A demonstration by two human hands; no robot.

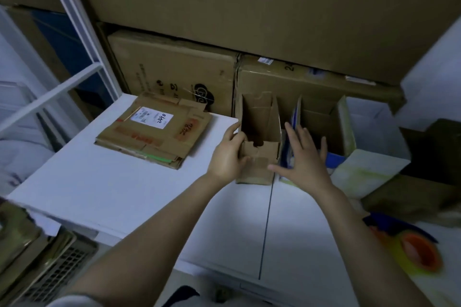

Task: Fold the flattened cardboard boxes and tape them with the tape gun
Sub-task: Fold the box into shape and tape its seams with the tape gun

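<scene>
**Box Stood Up, Flaps Open**

We are in the folding step. Our left hand (228, 154) grips the near-left corner of the small box (259, 129), open-topped at mid-desk. Our right hand (305, 159) is spread wide, fingers straight, just beside its 3 o'clock side. Next, we judge, the flaps need folding shut, then taping with the tape gun (419, 252), blurred at 4 o'clock. Flat boxes (154, 132) wait at 10 o'clock on the white desk (99, 187); big cartons (224, 20) wall the 12 o'clock side.
</scene>
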